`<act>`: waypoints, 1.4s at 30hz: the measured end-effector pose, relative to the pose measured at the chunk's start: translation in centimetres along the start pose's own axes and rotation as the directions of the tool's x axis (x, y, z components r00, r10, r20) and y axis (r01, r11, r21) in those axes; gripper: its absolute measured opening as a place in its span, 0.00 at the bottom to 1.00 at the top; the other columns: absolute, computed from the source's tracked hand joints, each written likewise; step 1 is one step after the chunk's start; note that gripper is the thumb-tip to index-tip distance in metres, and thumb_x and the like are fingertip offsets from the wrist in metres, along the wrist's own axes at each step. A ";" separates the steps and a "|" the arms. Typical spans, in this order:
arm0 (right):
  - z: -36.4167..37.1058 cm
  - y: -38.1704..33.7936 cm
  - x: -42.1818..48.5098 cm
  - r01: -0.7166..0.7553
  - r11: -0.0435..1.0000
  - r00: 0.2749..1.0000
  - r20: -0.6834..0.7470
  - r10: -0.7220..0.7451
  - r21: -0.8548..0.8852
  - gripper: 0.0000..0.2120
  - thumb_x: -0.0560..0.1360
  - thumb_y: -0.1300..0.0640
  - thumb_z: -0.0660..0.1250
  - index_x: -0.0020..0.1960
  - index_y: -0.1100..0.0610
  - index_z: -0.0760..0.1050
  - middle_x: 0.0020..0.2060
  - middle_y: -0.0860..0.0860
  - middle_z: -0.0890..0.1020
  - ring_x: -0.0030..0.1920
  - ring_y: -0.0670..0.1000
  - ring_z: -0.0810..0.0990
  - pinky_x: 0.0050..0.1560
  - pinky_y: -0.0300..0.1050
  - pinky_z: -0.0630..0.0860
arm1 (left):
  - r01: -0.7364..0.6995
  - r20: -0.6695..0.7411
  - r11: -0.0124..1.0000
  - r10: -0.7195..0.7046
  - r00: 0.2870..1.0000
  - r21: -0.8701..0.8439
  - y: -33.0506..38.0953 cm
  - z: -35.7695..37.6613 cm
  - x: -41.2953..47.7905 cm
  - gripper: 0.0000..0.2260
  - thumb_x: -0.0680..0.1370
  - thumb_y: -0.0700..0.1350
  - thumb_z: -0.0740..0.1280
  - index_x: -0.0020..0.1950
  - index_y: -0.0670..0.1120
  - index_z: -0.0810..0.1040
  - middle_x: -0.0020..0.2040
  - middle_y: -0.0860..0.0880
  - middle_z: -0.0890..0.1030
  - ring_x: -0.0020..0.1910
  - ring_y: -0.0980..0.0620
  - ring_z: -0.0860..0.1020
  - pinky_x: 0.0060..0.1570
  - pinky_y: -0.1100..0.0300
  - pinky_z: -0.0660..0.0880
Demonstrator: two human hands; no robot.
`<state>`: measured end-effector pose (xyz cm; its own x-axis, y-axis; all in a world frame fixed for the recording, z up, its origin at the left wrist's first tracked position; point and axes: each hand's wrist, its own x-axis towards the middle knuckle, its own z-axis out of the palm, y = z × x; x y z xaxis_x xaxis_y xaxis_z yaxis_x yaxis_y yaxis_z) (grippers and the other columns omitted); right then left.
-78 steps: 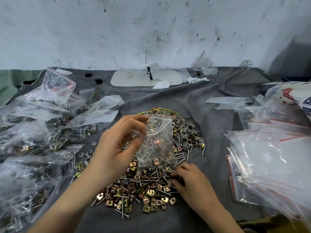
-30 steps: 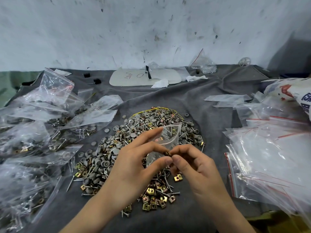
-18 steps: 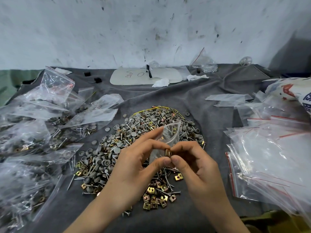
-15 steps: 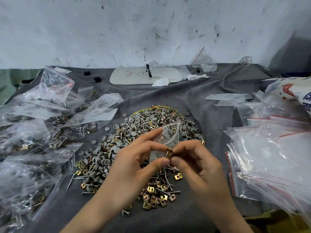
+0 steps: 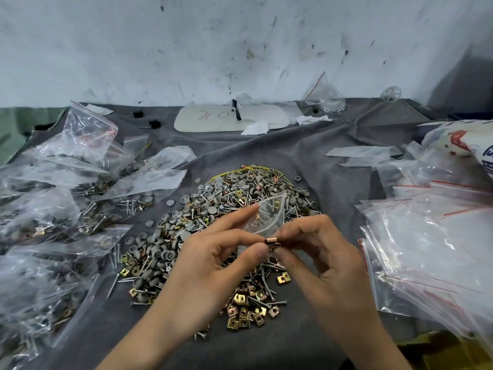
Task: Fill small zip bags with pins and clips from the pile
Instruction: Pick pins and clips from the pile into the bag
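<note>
Near the middle of the frame, my two hands meet just above the pile (image 5: 202, 222) of small metal bits and grey caps. My left hand (image 5: 210, 265) pinches the small zip bag (image 5: 269, 212) at its lower edge. The bag is clear and sticks up and back over the pile. I cannot tell what is inside it, or if its mouth is open. My right hand (image 5: 328, 260) pinches one coppery clip (image 5: 271, 241) with its thumb and first finger. The clip is right at the bag's lower edge and touches my left thumb. At the left of the frame, full bags (image 5: 53, 209) lie in a heap. At the right, flat bags (image 5: 426, 236) with red strips lie stacked. All of it sits on a grey cloth (image 5: 266, 150).
</note>
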<state>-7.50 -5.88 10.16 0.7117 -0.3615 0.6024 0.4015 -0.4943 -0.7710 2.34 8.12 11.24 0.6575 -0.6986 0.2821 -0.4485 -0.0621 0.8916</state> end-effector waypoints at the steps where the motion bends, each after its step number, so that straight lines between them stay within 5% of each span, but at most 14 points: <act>1: 0.0 0.0 0.0 0.007 1.000 1.000 0.003 -0.007 -0.014 0.12 0.72 0.61 0.70 0.49 0.46 0.74 0.43 0.45 0.80 0.45 0.50 0.82 0.47 0.40 0.78 | 0.003 -0.004 1.000 -0.003 1.000 -0.009 0.0 0.1 0.0 0.10 0.71 0.59 0.70 0.49 0.59 0.84 0.65 0.66 0.74 0.65 0.66 0.72 0.64 0.61 0.72; 6: 0.0 -0.1 0.0 0.085 0.987 0.996 0.031 -0.082 -0.137 0.08 0.72 0.60 0.69 0.51 0.54 0.79 0.45 0.44 0.80 0.47 0.46 0.81 0.47 0.39 0.78 | -0.005 -0.050 0.999 0.004 0.999 -0.034 -0.1 0.4 -0.1 0.05 0.70 0.49 0.71 0.44 0.54 0.86 0.64 0.62 0.77 0.64 0.64 0.74 0.63 0.63 0.73; 11: -0.6 -0.2 0.4 0.141 0.916 0.986 0.135 -0.096 -0.375 0.08 0.70 0.61 0.71 0.49 0.59 0.82 0.44 0.47 0.81 0.45 0.42 0.80 0.46 0.36 0.77 | -0.169 -0.099 0.928 0.212 0.972 0.333 -0.2 0.7 -0.1 0.07 0.70 0.48 0.73 0.46 0.49 0.86 0.66 0.56 0.76 0.63 0.68 0.73 0.62 0.72 0.68; 16: -1.2 -0.4 0.4 -0.127 0.975 0.980 0.131 0.152 -0.182 0.08 0.68 0.55 0.74 0.47 0.51 0.83 0.40 0.44 0.83 0.42 0.44 0.83 0.43 0.39 0.80 | -0.284 -0.070 0.864 0.342 0.937 0.415 -0.4 0.9 -0.2 0.08 0.71 0.44 0.73 0.48 0.43 0.85 0.66 0.48 0.76 0.65 0.61 0.74 0.64 0.69 0.69; 21: -1.0 0.2 -0.1 -0.402 0.908 0.914 0.111 0.390 0.122 0.10 0.68 0.65 0.74 0.43 0.50 0.81 0.38 0.50 0.85 0.40 0.47 0.84 0.41 0.36 0.79 | -0.304 -0.050 0.865 0.352 0.935 0.400 -0.9 1.1 -0.2 0.12 0.70 0.46 0.73 0.50 0.40 0.85 0.65 0.46 0.78 0.63 0.58 0.76 0.62 0.69 0.71; 37: -0.4 0.6 -0.5 -0.346 0.932 0.935 0.117 0.334 0.106 0.14 0.69 0.68 0.73 0.47 0.49 0.79 0.40 0.47 0.85 0.44 0.46 0.84 0.43 0.35 0.78 | -0.177 -0.080 0.946 0.205 0.975 0.273 -1.4 1.2 -0.5 0.13 0.70 0.52 0.69 0.49 0.48 0.85 0.65 0.57 0.76 0.63 0.68 0.73 0.61 0.75 0.68; 42: -0.4 0.4 -0.2 -0.291 0.954 0.951 0.135 0.280 0.069 0.16 0.66 0.63 0.71 0.47 0.46 0.75 0.39 0.48 0.82 0.40 0.46 0.81 0.42 0.35 0.77 | -0.149 -0.078 0.970 0.167 0.983 0.192 -1.7 1.4 -0.6 0.12 0.68 0.48 0.73 0.51 0.48 0.85 0.64 0.58 0.77 0.62 0.66 0.75 0.62 0.67 0.71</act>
<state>-7.72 -6.33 9.80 0.8664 -0.3756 0.3290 0.2160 -0.3121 -0.9252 1.89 7.62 9.08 0.6187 -0.6412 0.4539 -0.6497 -0.0929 0.7545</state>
